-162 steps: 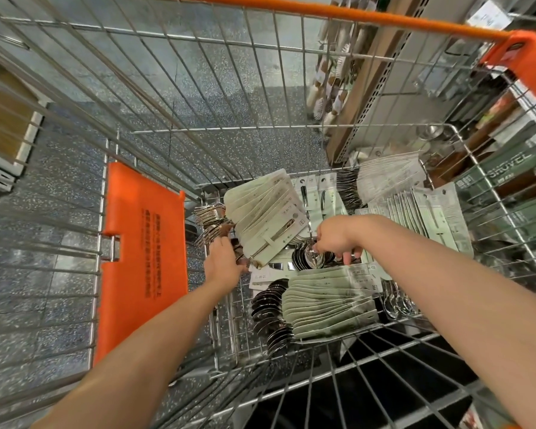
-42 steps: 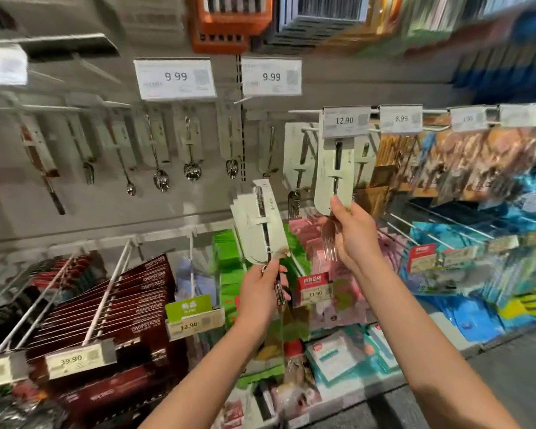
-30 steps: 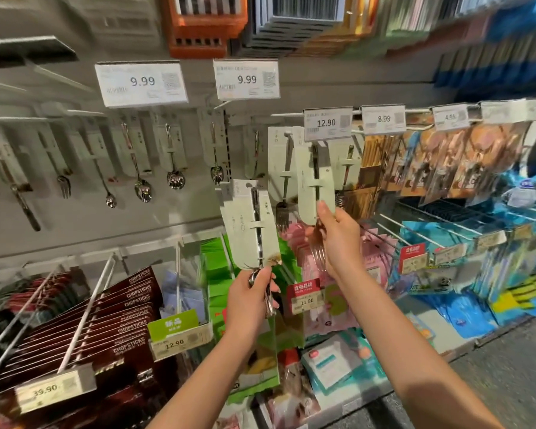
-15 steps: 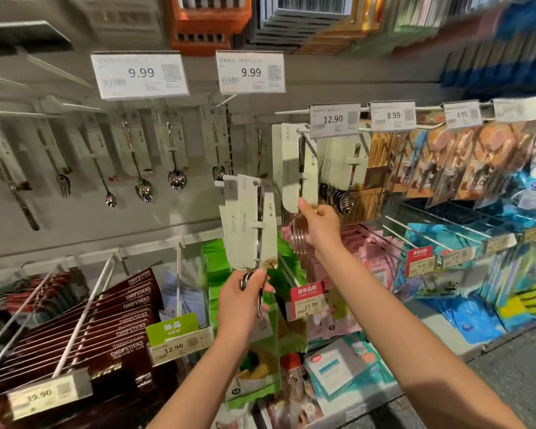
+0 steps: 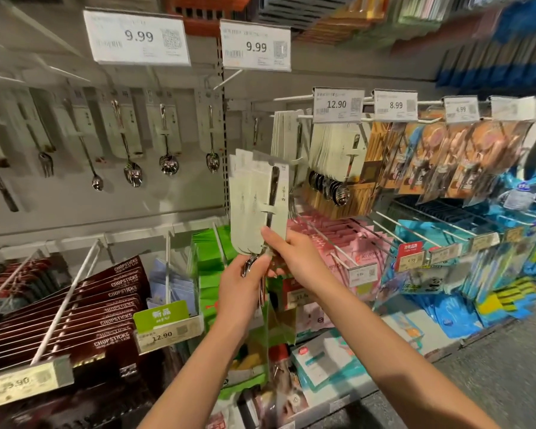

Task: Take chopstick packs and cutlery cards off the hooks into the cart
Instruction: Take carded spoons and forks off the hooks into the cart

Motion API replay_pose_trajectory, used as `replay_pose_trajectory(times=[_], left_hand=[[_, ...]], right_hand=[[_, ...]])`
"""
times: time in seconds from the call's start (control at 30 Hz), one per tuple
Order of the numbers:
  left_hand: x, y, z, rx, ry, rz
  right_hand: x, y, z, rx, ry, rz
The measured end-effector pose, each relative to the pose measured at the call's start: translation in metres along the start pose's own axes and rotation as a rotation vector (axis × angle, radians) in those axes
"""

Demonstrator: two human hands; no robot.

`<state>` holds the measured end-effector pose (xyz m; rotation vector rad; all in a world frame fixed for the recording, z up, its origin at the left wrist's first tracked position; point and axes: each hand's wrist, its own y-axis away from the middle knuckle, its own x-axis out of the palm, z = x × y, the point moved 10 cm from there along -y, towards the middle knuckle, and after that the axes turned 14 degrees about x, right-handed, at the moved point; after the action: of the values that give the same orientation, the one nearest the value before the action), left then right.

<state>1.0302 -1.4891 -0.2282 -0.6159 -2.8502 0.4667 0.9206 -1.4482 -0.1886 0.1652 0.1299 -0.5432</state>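
Pale green cardboard cutlery cards, fanned into a thick bundle with steel handles strapped to them, now gathered in front of the shelf, well apart from the white wire hook under the 12.90 price tag. Held at the bottom edge by the left hand, fingers curled around the dangling metal ends; joined from the right by the right hand, thumb and fingers pinching the lower corner of the same bundle. Half a second ago still reaching up to the cards on that hook; now brought down with the newly taken cards and pressed together with the first ones. Meaning for the task, probably: one more batch freed, both batches merged into one stack ready to be carried away. Cart not visible in this view, so nothing dropped there yet. More cards with spoons still hanging on the neighbour hook, single spoon cards on the grey back panel, and dark red chopstick packs still in rows at lower left, so much work left. Risk, perhaps: loose cards slipping from the fan during the turn to the cart.
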Motion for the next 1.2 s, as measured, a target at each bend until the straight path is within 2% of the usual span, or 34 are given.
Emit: replay_pose_trajectory(times=[0.1, 0.23, 0.33, 0.43, 0.57, 0.73, 1.03, 1.2], left_hand=[[0.006, 0.0, -0.005, 0.025, 0.036, -0.008], [0.007, -0.002, 0.004, -0.008, 0.039, -0.042], [0.004, -0.005, 0.013, -0.035, -0.001, -0.08], [0.006, -0.015, 0.01, 0.016, -0.038, -0.049], [0.009, -0.021, 0.003, 0.121, -0.097, 0.085], [0.015, -0.025, 0.021, 0.098, -0.107, 0.211], [0.026, -0.039, 0.024, 0.015, 0.088, 0.081], [0.029, -0.036, 0.028, 0.011, 0.102, 0.051]], right_hand=[[-0.01, 0.002, 0.009, -0.064, 0.11, -0.098], [-0.024, 0.002, 0.003, -0.028, 0.042, -0.159], [-0.056, 0.007, 0.003, -0.102, 0.026, -0.385], [-0.079, 0.014, 0.004, -0.174, -0.101, -0.478], [-0.087, 0.009, 0.012, -0.204, -0.307, -0.405], [-0.084, -0.009, 0.021, -0.185, -0.529, -0.244], [-0.091, -0.013, 0.02, -0.243, -0.608, -0.201], [-0.091, -0.013, 0.016, -0.208, -0.635, -0.212]])
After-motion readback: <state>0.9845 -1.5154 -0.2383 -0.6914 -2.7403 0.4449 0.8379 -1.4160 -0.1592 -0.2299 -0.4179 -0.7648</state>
